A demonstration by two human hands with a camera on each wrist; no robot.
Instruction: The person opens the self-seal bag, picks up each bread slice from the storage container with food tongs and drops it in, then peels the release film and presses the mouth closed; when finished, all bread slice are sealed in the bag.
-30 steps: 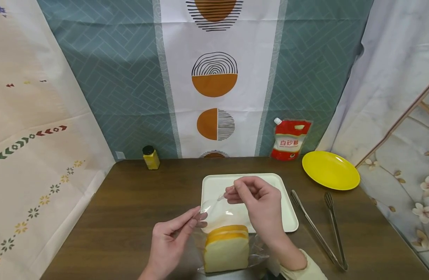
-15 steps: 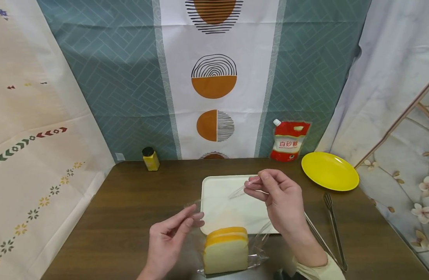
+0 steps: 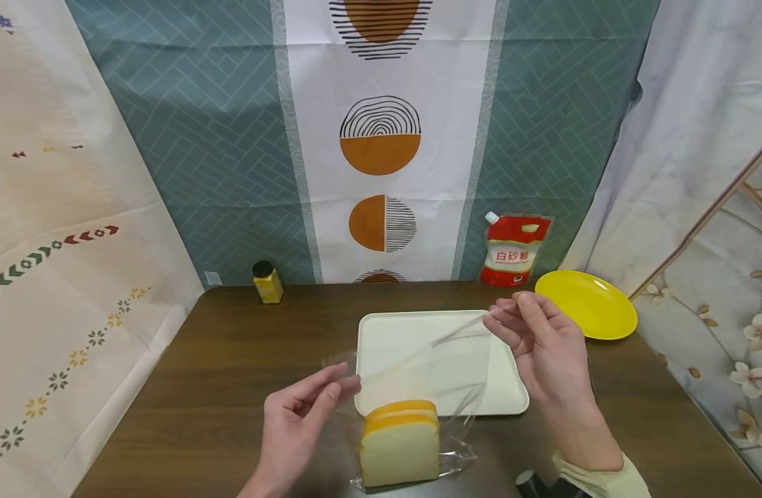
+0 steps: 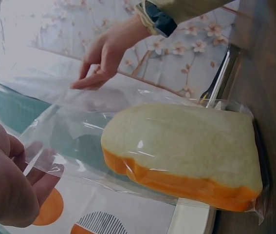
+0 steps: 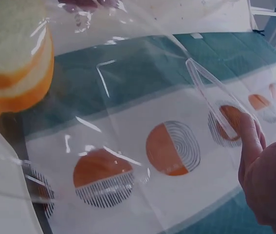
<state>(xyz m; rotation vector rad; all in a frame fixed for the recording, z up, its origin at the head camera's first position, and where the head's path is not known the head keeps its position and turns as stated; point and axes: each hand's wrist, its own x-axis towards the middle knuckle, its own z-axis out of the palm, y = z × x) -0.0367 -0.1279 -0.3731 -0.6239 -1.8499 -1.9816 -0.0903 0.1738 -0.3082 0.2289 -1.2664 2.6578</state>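
Sliced bread [image 3: 400,449] stands inside a clear plastic bag [image 3: 452,373] at the front of the table, in front of a white tray [image 3: 376,330]. The bag's upper part stretches between both hands. My left hand [image 3: 296,418] pinches one side of its opening between thumb and fingers. At the other side, my right hand [image 3: 552,346] pinches the rim, higher up and over the tray's right end. In the left wrist view the bread [image 4: 176,136] shows through the film. The right wrist view shows the right hand [image 5: 269,175] beside the stretched rim.
A yellow plate [image 3: 586,304] lies at the back right, near a red spouted pouch [image 3: 510,252]. A black-capped yellow bottle [image 3: 268,283] stands at the back left. Metal tongs [image 4: 224,80], mostly hidden by the right arm in the head view, lie right of the tray.
My right hand has moved right and slightly up, pulling its side of the bag's opening away from the left hand. The left hand and the bread stay nearly where they were.
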